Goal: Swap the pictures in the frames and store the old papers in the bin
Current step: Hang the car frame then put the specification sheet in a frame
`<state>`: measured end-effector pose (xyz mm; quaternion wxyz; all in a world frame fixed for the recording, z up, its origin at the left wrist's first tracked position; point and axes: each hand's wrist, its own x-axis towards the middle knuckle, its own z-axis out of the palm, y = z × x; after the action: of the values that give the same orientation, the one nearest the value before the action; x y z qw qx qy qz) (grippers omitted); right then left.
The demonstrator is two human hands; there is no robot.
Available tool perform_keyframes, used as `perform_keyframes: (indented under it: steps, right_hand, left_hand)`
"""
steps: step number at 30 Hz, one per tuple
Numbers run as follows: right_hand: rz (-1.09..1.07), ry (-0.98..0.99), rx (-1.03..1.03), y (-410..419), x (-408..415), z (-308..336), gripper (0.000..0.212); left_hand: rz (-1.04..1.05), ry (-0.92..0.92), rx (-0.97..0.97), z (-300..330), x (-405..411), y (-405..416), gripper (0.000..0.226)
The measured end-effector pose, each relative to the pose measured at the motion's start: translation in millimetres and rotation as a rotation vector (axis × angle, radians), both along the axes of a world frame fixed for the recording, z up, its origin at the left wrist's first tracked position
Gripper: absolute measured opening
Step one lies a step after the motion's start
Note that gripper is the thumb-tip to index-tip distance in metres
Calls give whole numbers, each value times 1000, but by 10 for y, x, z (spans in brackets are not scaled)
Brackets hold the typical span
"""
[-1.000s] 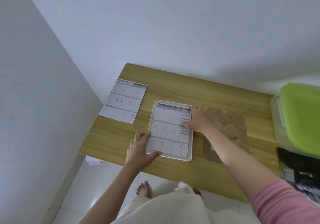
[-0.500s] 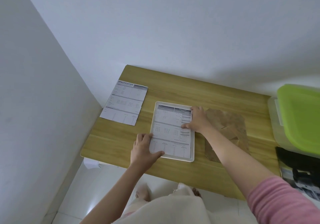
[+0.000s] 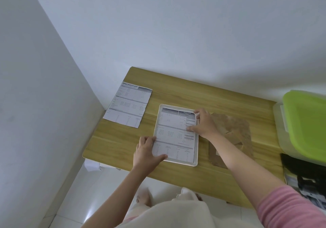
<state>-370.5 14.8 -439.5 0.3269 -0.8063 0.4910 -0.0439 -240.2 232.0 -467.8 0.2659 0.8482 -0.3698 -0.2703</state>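
A white picture frame lies flat in the middle of the wooden table, with a printed sheet lying inside it. My left hand grips the sheet's lower left edge, thumb on top of the paper. My right hand presses its fingertips on the sheet's upper right edge. A second printed sheet, headed "SPECIFICATION", lies loose at the table's far left. The frame's brown backing board rests on the table to the right of the frame, partly under my right arm.
A clear plastic bin with a green lid stands at the right edge. Dark items lie below it at the right. White walls close in behind and to the left. White floor tiles show under the table's near edge.
The hands have shifted slightly on the sheet inside the frame; the left hand now sits a little higher along the left edge. Frame, loose sheet and backing board stay put.
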Motion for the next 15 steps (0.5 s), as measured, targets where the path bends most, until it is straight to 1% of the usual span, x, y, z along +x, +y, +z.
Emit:
perform_keyframes:
  steps: [2,4,7,10,15]
  right_hand:
    - [-18,-69,-17,16,-30,26,55]
    - [-61,-135,-5,26,-41,54,48]
    - [-151,-223,60,48,-21,77,47]
    - [-217,-298,79,105,18,78,45]
    - [-316,-382,88,195,35,67,38]
  left_hand:
    - [23,30,-12,-5,7,4,77]
    - [51,61,-24,-6,16,10,78]
    - [71,104,-55,-1,29,18,77]
    - [64,132,-85,3,42,38,69]
    - [17,117,-77,-10,73,87,69]
